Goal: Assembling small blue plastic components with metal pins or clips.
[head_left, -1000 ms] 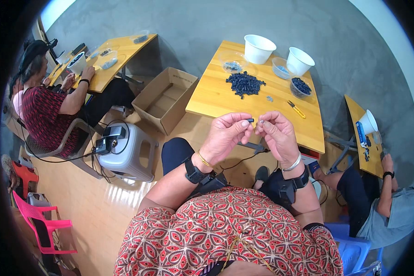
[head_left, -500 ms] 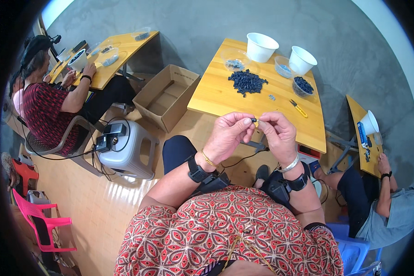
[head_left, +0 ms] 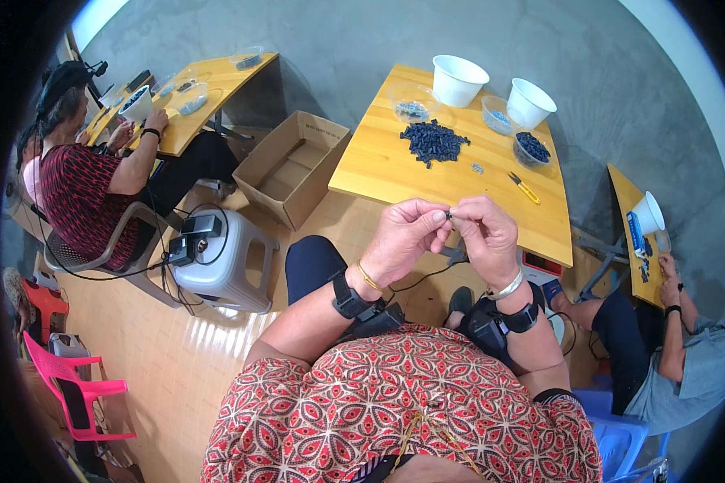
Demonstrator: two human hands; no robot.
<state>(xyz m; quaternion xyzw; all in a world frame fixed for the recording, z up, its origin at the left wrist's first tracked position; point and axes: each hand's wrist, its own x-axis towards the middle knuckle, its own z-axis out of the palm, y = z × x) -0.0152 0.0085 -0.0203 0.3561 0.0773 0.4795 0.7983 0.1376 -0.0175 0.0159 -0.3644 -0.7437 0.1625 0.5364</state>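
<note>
My left hand (head_left: 405, 236) and my right hand (head_left: 485, 233) meet in front of my chest, fingertips pinched together on a small dark part (head_left: 448, 215) held between them. Both hands hover above my lap, just short of the near edge of a wooden table (head_left: 395, 165). On that table lies a heap of small dark blue parts (head_left: 432, 142), with a yellow-handled tool (head_left: 524, 187) to its right.
Two white buckets (head_left: 457, 80) (head_left: 529, 102) and clear bowls (head_left: 412, 102) stand at the table's far side. An open cardboard box (head_left: 292, 165) and a grey stool (head_left: 221, 259) are on the floor at left. Other people sit at tables far left and right.
Both hands stay pinched on the small part in nearly the same place; the fingers have only shifted slightly.
</note>
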